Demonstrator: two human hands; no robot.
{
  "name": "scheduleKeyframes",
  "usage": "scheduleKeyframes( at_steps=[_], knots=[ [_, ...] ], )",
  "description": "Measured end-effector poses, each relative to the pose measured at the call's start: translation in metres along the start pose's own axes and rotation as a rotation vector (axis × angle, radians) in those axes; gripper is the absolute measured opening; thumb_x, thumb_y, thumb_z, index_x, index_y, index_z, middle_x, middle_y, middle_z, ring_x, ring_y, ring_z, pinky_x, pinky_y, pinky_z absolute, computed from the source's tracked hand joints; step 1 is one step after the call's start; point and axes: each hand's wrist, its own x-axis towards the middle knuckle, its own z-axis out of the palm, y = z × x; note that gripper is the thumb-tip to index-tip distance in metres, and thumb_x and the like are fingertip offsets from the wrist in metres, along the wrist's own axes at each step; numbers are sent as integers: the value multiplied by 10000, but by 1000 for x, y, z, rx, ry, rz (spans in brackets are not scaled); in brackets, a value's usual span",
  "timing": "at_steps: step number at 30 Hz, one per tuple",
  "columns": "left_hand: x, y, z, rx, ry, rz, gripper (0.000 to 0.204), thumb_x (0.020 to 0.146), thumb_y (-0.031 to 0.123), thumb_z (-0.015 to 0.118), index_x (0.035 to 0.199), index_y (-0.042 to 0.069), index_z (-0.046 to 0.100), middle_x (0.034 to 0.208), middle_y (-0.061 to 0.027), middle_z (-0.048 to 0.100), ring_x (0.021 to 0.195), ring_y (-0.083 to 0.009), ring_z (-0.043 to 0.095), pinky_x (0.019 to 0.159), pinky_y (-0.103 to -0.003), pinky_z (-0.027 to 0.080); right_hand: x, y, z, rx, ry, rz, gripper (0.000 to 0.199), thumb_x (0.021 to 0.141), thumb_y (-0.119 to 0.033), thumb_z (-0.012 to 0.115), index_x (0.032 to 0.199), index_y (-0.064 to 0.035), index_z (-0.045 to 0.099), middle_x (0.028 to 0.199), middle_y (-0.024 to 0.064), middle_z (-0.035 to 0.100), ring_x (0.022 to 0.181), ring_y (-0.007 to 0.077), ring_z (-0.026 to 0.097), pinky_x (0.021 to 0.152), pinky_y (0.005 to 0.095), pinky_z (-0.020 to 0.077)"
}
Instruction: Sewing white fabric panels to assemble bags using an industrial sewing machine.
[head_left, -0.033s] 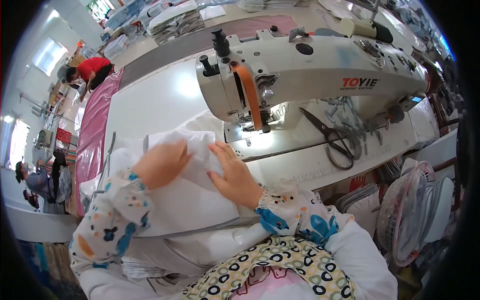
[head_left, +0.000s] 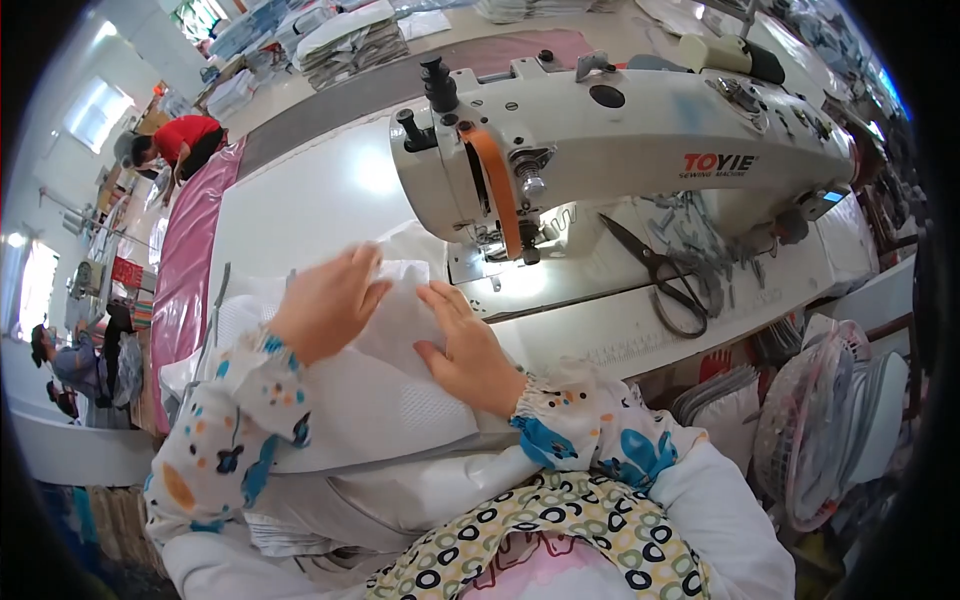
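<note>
White textured fabric [head_left: 400,400] lies in layers on the sewing table and spills toward my lap. My left hand [head_left: 330,305] is over its upper part, fingers stretched out and a little blurred; whether it presses on the cloth is hard to tell. Resting on the fabric's right edge is my right hand [head_left: 472,350], fingers extended and thumb apart. Just beyond my hands stands a white sewing machine [head_left: 620,130] with an orange strip [head_left: 493,190] at its head. Its lit needle area [head_left: 505,265] is right of the cloth's far corner.
Black scissors [head_left: 665,275] lie under the machine arm beside grey scraps [head_left: 690,225]. A pink basket [head_left: 810,430] with stacked pieces is at the lower right. Pink sheeting [head_left: 190,270] covers the table's left edge. A person in red [head_left: 185,140] bends over at the far left.
My left hand has shifted slightly up, away from me, and its fingers now point farther forward. My right hand and the fabric under it look almost unmoved.
</note>
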Motion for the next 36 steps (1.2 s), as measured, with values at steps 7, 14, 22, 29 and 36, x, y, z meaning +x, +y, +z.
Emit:
scheduleKeyframes(
  at_steps=[7, 14, 22, 29, 36],
  knots=[
    [65, -32, 15, -56, -143, 286, 198, 891, 194, 631, 994, 28, 665, 927, -152, 667, 938, -359, 620, 825, -430, 487, -2, 5, 4, 6, 82, -42, 602, 839, -52, 647, 1390, 31, 419, 1400, 254, 443, 1258, 445, 477, 1044, 431, 420],
    [99, -44, 44, -155, 82, 347, 238, 821, 140, 702, 1033, 31, 700, 929, -175, 681, 893, -370, 648, 830, -405, 508, 2, 8, 2, -26, 67, 50, 491, 868, -70, 636, 1339, -12, 507, 1048, 234, 569, 929, 412, 575, 818, 445, 477],
    [115, -69, 72, -580, -36, 197, 435, 789, 126, 756, 1208, 83, 651, 1108, -135, 687, 976, -311, 666, 907, -372, 512, 1, 12, 10, -51, 142, 39, 373, 863, -48, 633, 1227, 23, 591, 952, 216, 575, 852, 389, 583, 763, 432, 482],
    [120, -59, 73, -344, 20, 253, 443, 768, 151, 761, 1179, 38, 641, 1090, -162, 697, 1016, -316, 663, 892, -376, 509, 2, 12, 9, -62, 141, 65, 365, 854, -40, 626, 1210, 37, 597, 960, 212, 577, 845, 385, 591, 764, 434, 493],
    [118, -63, 75, -350, 8, 308, 386, 781, 117, 740, 1148, 25, 662, 1080, -175, 706, 1009, -332, 665, 879, -369, 508, 0, 7, 12, -78, 79, 97, 387, 849, -33, 623, 1230, 21, 584, 1002, 224, 572, 914, 396, 586, 798, 440, 489]
  ],
)
